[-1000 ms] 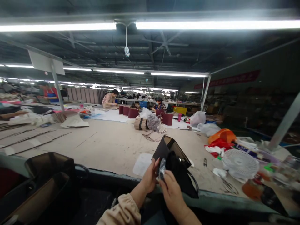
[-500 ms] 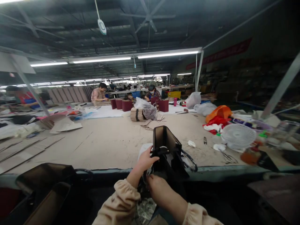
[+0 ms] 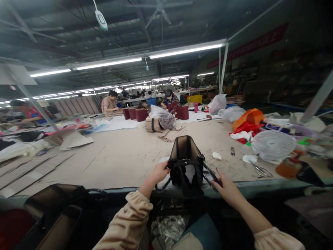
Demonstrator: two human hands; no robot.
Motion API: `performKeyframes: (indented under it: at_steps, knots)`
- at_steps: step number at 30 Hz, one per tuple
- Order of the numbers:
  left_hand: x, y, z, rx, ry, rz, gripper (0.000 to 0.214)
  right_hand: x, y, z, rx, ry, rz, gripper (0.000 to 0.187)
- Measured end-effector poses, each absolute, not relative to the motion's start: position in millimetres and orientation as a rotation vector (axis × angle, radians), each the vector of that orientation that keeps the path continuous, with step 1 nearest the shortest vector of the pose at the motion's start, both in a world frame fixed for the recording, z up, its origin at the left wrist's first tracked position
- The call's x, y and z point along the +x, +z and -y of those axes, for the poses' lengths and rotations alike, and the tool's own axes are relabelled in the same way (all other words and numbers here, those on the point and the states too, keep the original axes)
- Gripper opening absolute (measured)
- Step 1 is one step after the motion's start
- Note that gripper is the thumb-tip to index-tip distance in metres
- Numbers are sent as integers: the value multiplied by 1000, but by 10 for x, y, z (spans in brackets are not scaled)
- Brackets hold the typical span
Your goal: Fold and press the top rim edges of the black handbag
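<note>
A black handbag [image 3: 187, 173] with a tan lining stands on the near edge of the table, its top gaping. My left hand [image 3: 159, 172] is closed on the bag's left side, near where the handle joins. At the other side, my right hand [image 3: 224, 187] grips the bag's right handle [image 3: 209, 175] between thumb and fingers, one finger raised. Pale lining or filling shows at the bag's near face.
More black bags [image 3: 56, 198] sit low at the left. To the right lie snips [image 3: 232, 151], scissors [image 3: 261, 170], a white fan [image 3: 273, 145] and an orange bag [image 3: 248, 118]. Cardboard sheets [image 3: 31, 173] cover the left. Maroon boxy pieces [image 3: 181, 112] stand farther back, near other people.
My right hand has moved from below the bag's left side across to its right handle. The bag has turned slightly, and my left hand stays on its left side.
</note>
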State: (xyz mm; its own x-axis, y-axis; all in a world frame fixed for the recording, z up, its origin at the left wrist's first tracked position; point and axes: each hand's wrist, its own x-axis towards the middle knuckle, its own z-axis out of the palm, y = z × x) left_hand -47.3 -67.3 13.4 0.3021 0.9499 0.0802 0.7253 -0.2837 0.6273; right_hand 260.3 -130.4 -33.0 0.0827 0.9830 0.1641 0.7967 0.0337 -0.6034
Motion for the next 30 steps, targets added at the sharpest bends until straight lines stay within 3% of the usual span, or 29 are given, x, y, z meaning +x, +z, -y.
performKeyframes:
  at_steps: [4,7,11,19,25,27,30]
  knots:
    - [-614,242,640,2086,565,-1456,27,2229,-162,1669,-1541,722,1933,28]
    - [-689,287,675,2101,542,-1400,26,2036,-26,1997,-1354,976,2120,19]
    - [-680,258,773,2187,518,-1292,31,2064,148,2094,-1230,919,2283,21]
    - [-330,57,817,1946,559,-1344,31,1867,800,1514,-1159,420,2425,23]
    - [-188,141,612,1769,474,-1364,26,1887,745,1077,-1406,636,2544,27]
    - [-170,189,598,1712,452,-1309,33,1933,736,961,-1340,694,2573,28]
    - [-174,245,629,1539,489,-1077,64,1940,741,848,-1272,738,2744,18]
